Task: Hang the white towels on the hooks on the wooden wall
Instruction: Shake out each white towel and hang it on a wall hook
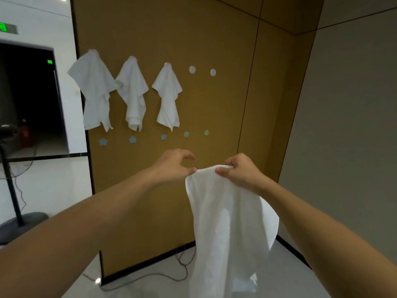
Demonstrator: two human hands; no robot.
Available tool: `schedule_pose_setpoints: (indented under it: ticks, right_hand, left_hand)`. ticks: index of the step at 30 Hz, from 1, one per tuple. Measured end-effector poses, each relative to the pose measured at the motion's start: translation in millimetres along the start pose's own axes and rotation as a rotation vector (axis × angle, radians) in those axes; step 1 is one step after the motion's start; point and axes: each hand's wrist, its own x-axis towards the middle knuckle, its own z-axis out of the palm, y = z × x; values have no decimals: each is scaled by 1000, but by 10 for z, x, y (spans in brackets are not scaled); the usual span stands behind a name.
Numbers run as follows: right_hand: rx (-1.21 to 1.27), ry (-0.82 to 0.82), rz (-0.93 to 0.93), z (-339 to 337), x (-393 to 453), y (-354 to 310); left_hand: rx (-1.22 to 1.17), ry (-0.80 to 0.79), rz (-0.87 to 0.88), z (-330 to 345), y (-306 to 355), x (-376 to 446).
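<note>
A white towel [223,222] hangs down in front of me, pinched at its top edge by my right hand [238,171]. My left hand [176,164] is beside that edge, thumb tip touching the cloth and fingers curled apart, with no clear grip. On the wooden wall [214,39] three white towels hang from the upper hooks: left [94,89], middle [133,93], right [167,95]. Two bare round hooks [192,69] [213,72] follow to the right. Below runs a row of several bare light-blue hooks [186,134].
A standing fan [12,179] with a dark base is at the far left, beside a dark doorway [28,93]. A cable [171,274] trails on the floor at the foot of the wooden wall. A grey wall [348,125] closes the right side.
</note>
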Motion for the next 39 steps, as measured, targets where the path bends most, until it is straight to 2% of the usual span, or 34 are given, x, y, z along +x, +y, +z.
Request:
schedule_pose_setpoints:
  ticks: [7, 10, 14, 23, 31, 36, 39]
  right_hand:
    - [110, 47, 49, 325, 1364, 153]
    - [152, 18, 25, 377, 1876, 242]
    - [252, -20, -62, 405, 2550, 417]
    - [415, -123, -147, 171, 4300, 1076]
    - [429, -175, -265, -134, 5758, 1310]
    - [487, -108, -235, -120, 6476, 1499]
    - [467, -38, -339, -56, 6880, 1494]
  left_hand:
    - [-117, 83, 4, 19, -594, 1229]
    - [-87, 89, 73, 164, -729, 1681]
    - [-101, 45, 76, 373, -868, 2351]
    - [-200, 58, -32, 534, -1082, 3974]
    - [-146, 311, -100, 358, -1180, 5203]
    - [-51, 483, -82, 269, -1441, 5829]
    - [3, 545, -27, 185, -1650, 6190]
